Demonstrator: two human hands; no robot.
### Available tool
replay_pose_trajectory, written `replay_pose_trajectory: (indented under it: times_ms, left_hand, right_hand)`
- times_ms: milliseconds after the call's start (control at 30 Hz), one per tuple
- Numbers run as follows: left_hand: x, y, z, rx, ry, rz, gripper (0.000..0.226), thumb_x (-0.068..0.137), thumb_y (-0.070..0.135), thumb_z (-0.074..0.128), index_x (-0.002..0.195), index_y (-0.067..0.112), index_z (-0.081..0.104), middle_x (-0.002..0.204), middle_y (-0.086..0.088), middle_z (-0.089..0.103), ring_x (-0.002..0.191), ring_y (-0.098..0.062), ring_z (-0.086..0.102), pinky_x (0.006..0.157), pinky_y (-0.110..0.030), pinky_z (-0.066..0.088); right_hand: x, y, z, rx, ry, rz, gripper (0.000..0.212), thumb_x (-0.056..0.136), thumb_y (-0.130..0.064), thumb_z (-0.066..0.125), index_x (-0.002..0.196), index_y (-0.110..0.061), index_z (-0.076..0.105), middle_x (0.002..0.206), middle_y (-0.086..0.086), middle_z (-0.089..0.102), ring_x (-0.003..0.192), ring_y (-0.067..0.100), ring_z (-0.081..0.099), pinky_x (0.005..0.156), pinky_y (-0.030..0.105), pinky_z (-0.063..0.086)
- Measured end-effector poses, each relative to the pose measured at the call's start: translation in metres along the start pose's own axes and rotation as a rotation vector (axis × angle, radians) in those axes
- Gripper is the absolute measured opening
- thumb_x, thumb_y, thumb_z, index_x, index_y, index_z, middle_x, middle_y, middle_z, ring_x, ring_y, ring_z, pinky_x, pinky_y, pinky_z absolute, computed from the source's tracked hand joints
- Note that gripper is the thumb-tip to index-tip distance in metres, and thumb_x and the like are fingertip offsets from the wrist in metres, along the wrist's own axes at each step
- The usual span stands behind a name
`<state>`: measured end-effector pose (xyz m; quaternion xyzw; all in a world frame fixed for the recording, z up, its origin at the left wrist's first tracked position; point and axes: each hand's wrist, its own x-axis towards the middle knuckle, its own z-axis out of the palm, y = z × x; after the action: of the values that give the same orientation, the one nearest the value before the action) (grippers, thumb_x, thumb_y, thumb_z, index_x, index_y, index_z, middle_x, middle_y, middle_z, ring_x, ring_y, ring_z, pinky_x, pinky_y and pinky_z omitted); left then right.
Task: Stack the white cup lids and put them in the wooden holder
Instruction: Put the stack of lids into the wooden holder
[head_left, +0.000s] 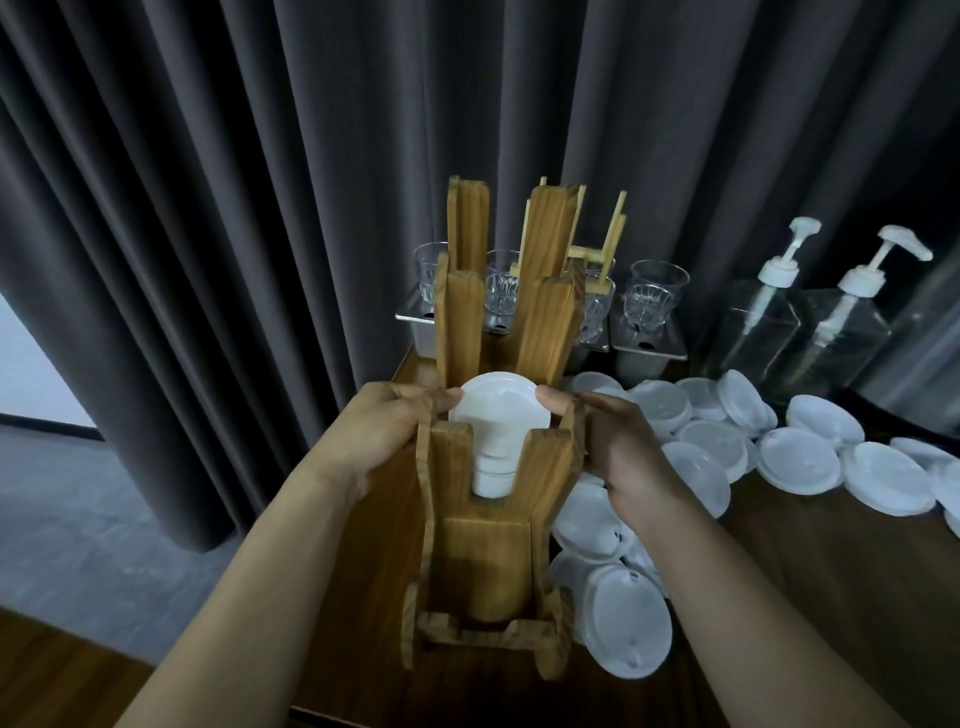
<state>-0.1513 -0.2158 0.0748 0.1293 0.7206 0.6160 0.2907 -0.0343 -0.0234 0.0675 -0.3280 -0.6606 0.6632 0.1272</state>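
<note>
I had the stack of white cup lids (493, 410) in the front slot of the wooden holder (488, 551), at the centre of the frame. The top lid sat about level with the slot's upper edge, and lower lids showed through the front notch. My left hand (387, 426) made a closed grip, its curled fingertips pinching the stack's left rim. My right hand (623, 441) met the right rim with the thumb, its other fingers curled down outside the holder's side wall (whether they bore on the wood I could not tell).

The step, as I judged it, was seating the stack. Doing it well called for equal pressure from both sides so the lids stayed square, and for lowering them level so no rim caught on the uprights. Only once the bottom lid rested would I need to ease both grips off together.

Many loose lids (800, 457) lay on the bench (810, 571) at the right of the frame, so I judged the task far from finished.
</note>
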Motion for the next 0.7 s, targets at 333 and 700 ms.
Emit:
replay_pose_trajectory:
  times_ms: [333,700]
  left_hand:
    - [-0.0045,0.0024,0.0055,0.025,0.031,0.048,0.035,0.095,0.034,0.075,0.099,0.0,0.081,0.094,-0.015,0.081,0.097,-0.024,0.078,0.11,-0.05,0.051]
    - [-0.0056,-0.0008,0.0099,0.002,0.059,0.049,0.038,0.094,0.037,0.075,0.101,0.0,0.081,0.095,-0.012,0.082,0.097,-0.019,0.078,0.111,-0.048,0.05]
  right_hand:
    - [-0.0044,-0.0042,-0.0001,0.003,0.029,-0.007,0.033,0.09,-0.029,0.08,0.096,0.003,0.074,0.057,0.0,0.07,0.045,0.008,0.067,0.041,0.015,0.047]
    - [-0.0061,-0.0031,0.001,0.008,0.035,-0.014,0.04,0.088,-0.029,0.082,0.101,0.008,0.072,0.074,0.011,0.072,0.051,0.012,0.068,0.045,0.02,0.052]
